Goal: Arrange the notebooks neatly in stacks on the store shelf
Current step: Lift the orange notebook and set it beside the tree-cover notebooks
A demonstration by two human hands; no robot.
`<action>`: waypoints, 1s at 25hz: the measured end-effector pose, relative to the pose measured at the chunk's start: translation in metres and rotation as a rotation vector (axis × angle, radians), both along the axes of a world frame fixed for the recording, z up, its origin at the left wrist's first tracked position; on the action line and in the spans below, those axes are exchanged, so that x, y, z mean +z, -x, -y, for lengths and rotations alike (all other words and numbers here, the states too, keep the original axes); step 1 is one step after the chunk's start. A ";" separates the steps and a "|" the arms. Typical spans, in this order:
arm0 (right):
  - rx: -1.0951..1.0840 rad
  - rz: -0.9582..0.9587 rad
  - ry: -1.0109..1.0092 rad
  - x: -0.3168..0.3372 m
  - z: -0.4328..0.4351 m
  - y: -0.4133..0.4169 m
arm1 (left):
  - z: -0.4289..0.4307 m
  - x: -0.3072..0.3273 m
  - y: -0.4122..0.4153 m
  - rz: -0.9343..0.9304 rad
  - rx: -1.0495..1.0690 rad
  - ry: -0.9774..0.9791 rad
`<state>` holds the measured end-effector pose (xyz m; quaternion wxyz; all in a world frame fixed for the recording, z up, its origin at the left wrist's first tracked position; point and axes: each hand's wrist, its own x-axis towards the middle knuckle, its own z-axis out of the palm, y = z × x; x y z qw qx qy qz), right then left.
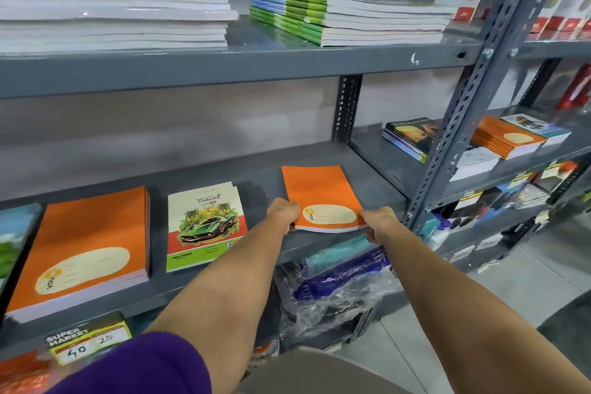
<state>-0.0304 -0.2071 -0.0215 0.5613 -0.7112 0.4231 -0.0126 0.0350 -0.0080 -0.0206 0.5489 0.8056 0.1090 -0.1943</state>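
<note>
A small stack of orange notebooks (319,192) with a cream label lies on the grey middle shelf (265,176), at its right end. My left hand (283,213) grips the stack's near left corner. My right hand (379,222) grips its near right corner. To the left on the same shelf lies a stack with a green car cover (204,224). Further left sits a thicker stack of orange notebooks (83,249). A blue and green cover (14,240) shows at the left edge.
The upper shelf holds a white-edged stack (112,16) and a green and blue stack (319,17). A grey perforated upright (460,112) stands right of my hands. Beyond it are more notebook stacks (505,136). Plastic-wrapped packs (339,285) lie below the shelf.
</note>
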 end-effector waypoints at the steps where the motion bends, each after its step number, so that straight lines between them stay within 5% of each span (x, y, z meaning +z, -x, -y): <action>1: 0.027 -0.016 -0.011 -0.002 -0.001 -0.001 | -0.001 0.000 0.001 0.007 0.009 0.004; 10: 0.091 0.217 0.020 0.031 -0.057 -0.019 | -0.054 0.035 0.008 0.142 0.174 0.116; 25: 0.589 0.348 0.166 0.065 -0.329 0.001 | -0.329 0.051 0.066 0.292 0.604 0.052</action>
